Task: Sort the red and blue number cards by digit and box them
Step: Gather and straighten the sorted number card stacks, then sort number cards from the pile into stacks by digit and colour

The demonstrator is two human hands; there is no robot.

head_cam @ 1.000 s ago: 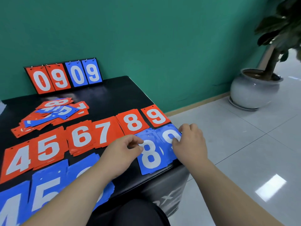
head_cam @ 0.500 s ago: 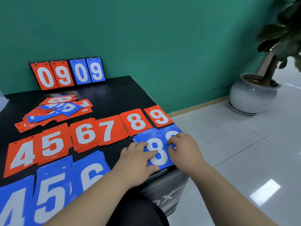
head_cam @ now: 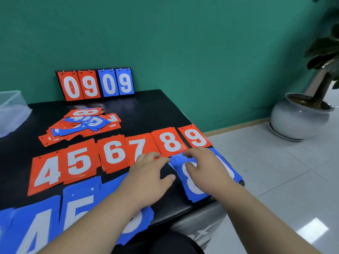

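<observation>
Single head-worn view, looking forward and down, close over black table (head_cam: 143,105), facing green wall (head_cam: 183,43).

On the table (head_cam: 146,107) a scoreboard (head_cam: 95,84) stands rearmost, a card heap (head_cam: 80,123) before it. A card row (head_cam: 113,154) lies nearer, a second row (head_cam: 78,204) nearest.

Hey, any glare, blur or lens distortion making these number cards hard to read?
In the head view, a bright glare patch sits on the tiled floor; the black table shows a soft sheen; the red row from 4 to 9 reads clearly; the blue cards at bottom left look stretched and soft near the wide-angle edge; the left hand and right hand are slightly blurred.
</observation>
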